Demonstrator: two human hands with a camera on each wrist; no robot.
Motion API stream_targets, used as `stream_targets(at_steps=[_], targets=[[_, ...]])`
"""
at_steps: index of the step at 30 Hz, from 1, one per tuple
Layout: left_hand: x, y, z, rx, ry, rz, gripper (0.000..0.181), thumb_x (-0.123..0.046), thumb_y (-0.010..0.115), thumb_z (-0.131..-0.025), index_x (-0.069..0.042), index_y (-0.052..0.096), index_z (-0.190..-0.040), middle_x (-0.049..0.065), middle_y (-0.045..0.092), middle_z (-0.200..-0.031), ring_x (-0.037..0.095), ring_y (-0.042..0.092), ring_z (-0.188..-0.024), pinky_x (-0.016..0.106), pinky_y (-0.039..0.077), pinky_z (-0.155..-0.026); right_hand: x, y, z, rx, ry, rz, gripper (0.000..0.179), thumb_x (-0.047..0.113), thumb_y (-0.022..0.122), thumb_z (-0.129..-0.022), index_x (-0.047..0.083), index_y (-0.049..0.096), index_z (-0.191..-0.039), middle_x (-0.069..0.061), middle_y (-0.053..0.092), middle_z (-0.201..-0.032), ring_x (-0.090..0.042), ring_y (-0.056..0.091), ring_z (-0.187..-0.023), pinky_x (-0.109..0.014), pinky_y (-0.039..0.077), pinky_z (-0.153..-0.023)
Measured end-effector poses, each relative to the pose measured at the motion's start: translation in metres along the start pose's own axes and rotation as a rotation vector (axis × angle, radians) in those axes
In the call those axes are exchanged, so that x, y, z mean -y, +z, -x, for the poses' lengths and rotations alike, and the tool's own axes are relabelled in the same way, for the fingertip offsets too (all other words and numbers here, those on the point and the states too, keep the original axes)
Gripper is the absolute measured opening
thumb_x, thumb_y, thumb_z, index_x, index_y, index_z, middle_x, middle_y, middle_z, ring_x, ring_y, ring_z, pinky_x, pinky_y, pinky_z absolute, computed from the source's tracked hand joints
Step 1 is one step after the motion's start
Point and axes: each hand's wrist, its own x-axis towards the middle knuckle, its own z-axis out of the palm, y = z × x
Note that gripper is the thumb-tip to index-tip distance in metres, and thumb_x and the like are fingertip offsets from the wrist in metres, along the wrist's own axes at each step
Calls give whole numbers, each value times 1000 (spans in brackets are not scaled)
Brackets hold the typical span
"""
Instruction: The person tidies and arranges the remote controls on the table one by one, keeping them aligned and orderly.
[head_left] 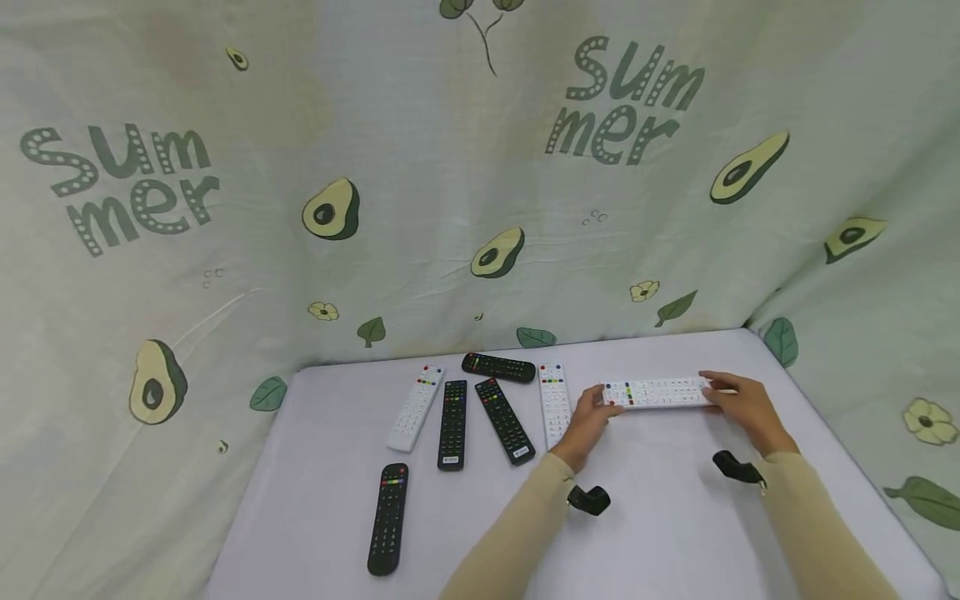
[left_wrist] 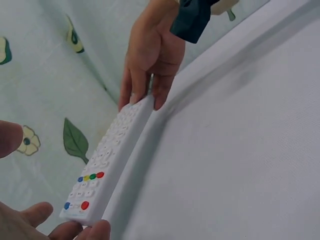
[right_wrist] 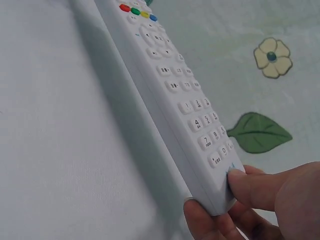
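Tabletop [head_left: 652, 517], seven remotes [head_left: 660, 392], two hands [head_left: 587, 428] [head_left: 750, 410]

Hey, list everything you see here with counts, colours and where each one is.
Table: 1, white, centre and right of the head view
Cloth: 1, pale green with avocado print, behind and beside table
Held remote: 1, white, table's right
Loose white remotes: 2, white, table's back left and middle
Black remotes: 4, black, towards table's left
Wrist devices: 2, dark, by the cuffs
Sleeves: 2, beige, arms
Left hand: 1, bare, held remote's left end
Right hand: 1, bare, its right end
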Motion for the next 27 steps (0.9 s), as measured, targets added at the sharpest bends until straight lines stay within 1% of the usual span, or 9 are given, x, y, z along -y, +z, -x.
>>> stream_targets(at_steps=[3, 4, 5, 7, 13, 15, 19, 22, 27], targets=[[-1, -7, 2, -21, 38, 17, 59, -16, 67, -98, -7, 48, -154, 13, 53, -145, 28, 57, -129, 45, 48, -114, 8, 4, 8, -19, -3, -38, 54, 13, 59, -108, -13, 44, -153, -41, 44, -145, 0, 59, -94, -17, 60, -77], [-1, -10, 3, -29, 48, 24, 58, -15, 66, -99, -6, 48, -153, 11, 54, -141, 25, 58, -125, 45, 49, -113, 10, 7, 11, -27, -1, -52, 54, 12, 59, -107, -13, 44, -153, -41, 44, -145, 5, 57, -90, -19, 61, -78], [-2, -12, 4, -38, 59, 26, 57, -14, 66, -99, -6, 48, -153, 11, 55, -140, 24, 59, -123, 44, 50, -111, 13, 9, 14, -35, 1, -66, 53, 11, 59, -107, -13, 44, -153, -40, 45, -145, 8, 56, -88, -20, 62, -78], [-2, -17, 7, -53, 83, 27, 57, -13, 65, -100, -6, 48, -153, 10, 56, -140, 23, 58, -125, 44, 50, -111, 18, 15, 19, -62, 6, -84, 52, 10, 60, -107, -12, 45, -152, -39, 46, -144, 11, 56, -85, -20, 62, -78], [-6, -32, 20, -86, 151, -9, 59, -12, 63, -100, -8, 45, -156, 11, 54, -146, 30, 52, -136, 48, 45, -117, 30, 33, 36, -105, 8, -148, 50, 8, 60, -107, -10, 48, -152, -33, 49, -140, 10, 59, -84, -23, 63, -80], [-6, -36, 24, -102, 186, -25, 59, -12, 62, -99, -6, 45, -156, 13, 54, -147, 32, 52, -137, 49, 45, -117, 34, 39, 41, -111, 7, -167, 49, 7, 60, -107, -10, 48, -152, -32, 50, -139, 10, 60, -84, -24, 63, -80], [-6, -46, 30, -156, 254, -52, 56, -10, 61, -99, -4, 48, -153, 15, 57, -147, 31, 54, -134, 47, 47, -115, 40, 52, 49, -105, 15, -199, 49, 6, 60, -107, -11, 48, -151, -30, 50, -138, 9, 60, -85, -24, 63, -81], [-4, -54, 33, -220, 289, -58, 50, -6, 63, -100, -6, 52, -149, 14, 59, -145, 26, 58, -128, 40, 51, -109, 45, 61, 53, -93, 20, -221, 49, 7, 60, -107, -10, 48, -152, -28, 50, -138, 8, 60, -87, -24, 63, -82], [-2, -68, 37, -350, 357, -69, 43, 3, 67, -98, -1, 60, -140, 13, 67, -133, 22, 64, -115, 31, 57, -97, 57, 79, 59, -83, 18, -255, 48, 7, 61, -107, -9, 49, -151, -25, 50, -136, 6, 61, -88, -22, 63, -82]])
